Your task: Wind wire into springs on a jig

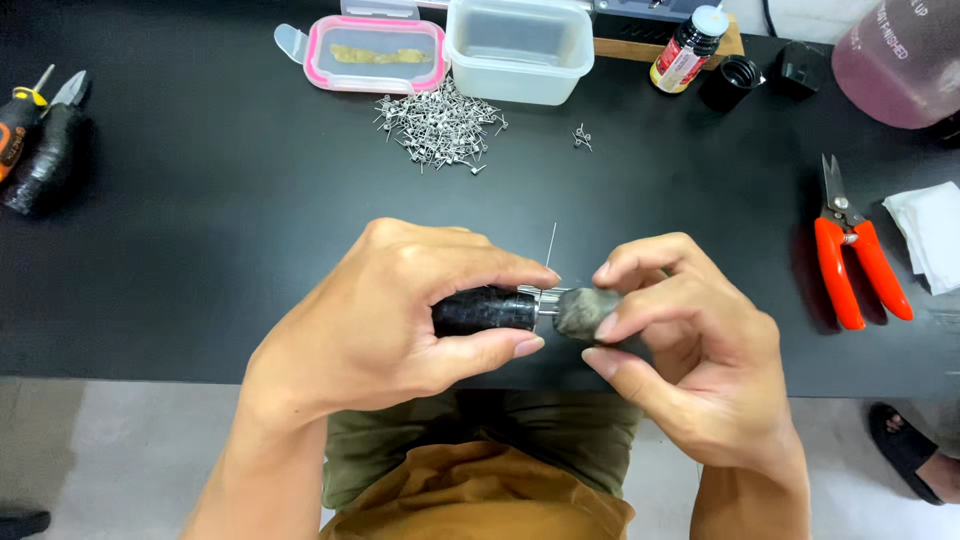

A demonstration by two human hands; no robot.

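My left hand (385, 320) grips a short black cylindrical tool handle (485, 311) with a metal tip (547, 298). My right hand (690, 345) pinches a grey knob (580, 310) fitted on that tip, thumb and forefinger around it. A thin straight wire (551, 243) sticks up from between the two hands. Both hands hover just above the near edge of the black table (200, 250).
A heap of small wire coils (435, 125) lies at the back, beside a pink-lidded box (375, 52) and a clear tub (518, 48). Red-handled snips (852, 260) and a white cloth (928, 232) lie right. A wrapped black tool (45, 150) and orange screwdriver (18, 122) lie left. A small bottle (688, 48) stands behind.
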